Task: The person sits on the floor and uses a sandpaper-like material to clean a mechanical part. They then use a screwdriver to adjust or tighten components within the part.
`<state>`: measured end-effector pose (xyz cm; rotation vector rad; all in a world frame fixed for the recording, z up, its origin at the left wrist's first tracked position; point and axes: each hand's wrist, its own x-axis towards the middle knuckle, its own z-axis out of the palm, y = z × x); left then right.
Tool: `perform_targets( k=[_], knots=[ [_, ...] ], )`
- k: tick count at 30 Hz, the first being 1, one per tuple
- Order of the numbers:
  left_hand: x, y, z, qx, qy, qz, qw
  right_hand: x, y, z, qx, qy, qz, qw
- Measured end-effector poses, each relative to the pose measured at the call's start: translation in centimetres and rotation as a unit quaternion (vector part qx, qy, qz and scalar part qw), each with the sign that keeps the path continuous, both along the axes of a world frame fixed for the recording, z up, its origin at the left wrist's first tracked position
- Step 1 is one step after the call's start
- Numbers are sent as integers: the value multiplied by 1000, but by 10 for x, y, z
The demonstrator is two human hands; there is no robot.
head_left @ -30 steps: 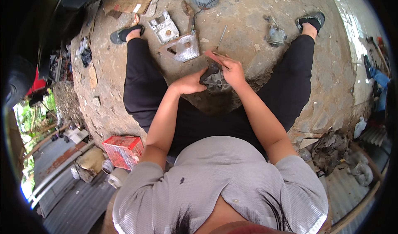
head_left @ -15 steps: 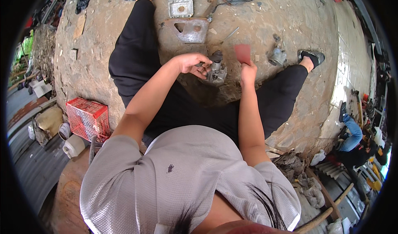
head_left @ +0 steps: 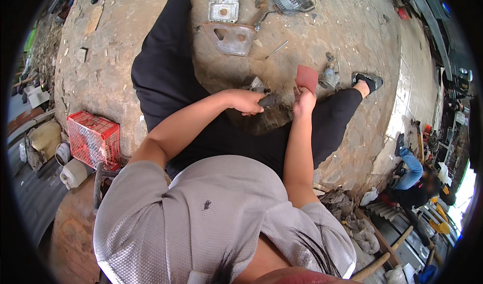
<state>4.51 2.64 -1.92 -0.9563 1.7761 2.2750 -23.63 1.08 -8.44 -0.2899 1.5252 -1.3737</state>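
My left hand (head_left: pixel 245 102) is closed around a small grey metal carburetor (head_left: pixel 257 86), which lies tilted on its side low between my legs. Its dark round cap (head_left: pixel 270 100) points to the right, and my fingers hide much of the body. Just to the right, my right hand (head_left: pixel 304 102) pinches the lower edge of a reddish-brown piece of sandpaper (head_left: pixel 307 77). The sheet stands up above the fingers, apart from the carburetor.
A similar metal part (head_left: pixel 330 76) lies near my right foot. Ahead are a triangular metal plate (head_left: pixel 236 41), a grey metal housing (head_left: pixel 223 12), a finned part (head_left: pixel 293 0) and a thin rod (head_left: pixel 277 49). A red crate (head_left: pixel 93 133) stands left; another person (head_left: pixel 415 183) is far right.
The carburetor has tipped from upright onto its side, its cap swinging right and down. My left hand has lowered and closed around it. My right hand, with the sandpaper, has shifted slightly right and down.
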Motion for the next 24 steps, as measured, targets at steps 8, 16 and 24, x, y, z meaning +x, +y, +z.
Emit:
perform_targets(
  k=[8, 16, 24],
  knots=[
    [61, -44, 2, -243, -159, -74, 954, -1, 0, -1, 41, 158, 136, 977],
    [42, -39, 0, -388, -271, 9, 881, 40, 8, 14, -17, 432, 446, 784],
    [44, -44, -11, -374, -250, 5, 893, 65, 15, -1, -86, 479, 583, 651]
  ],
)
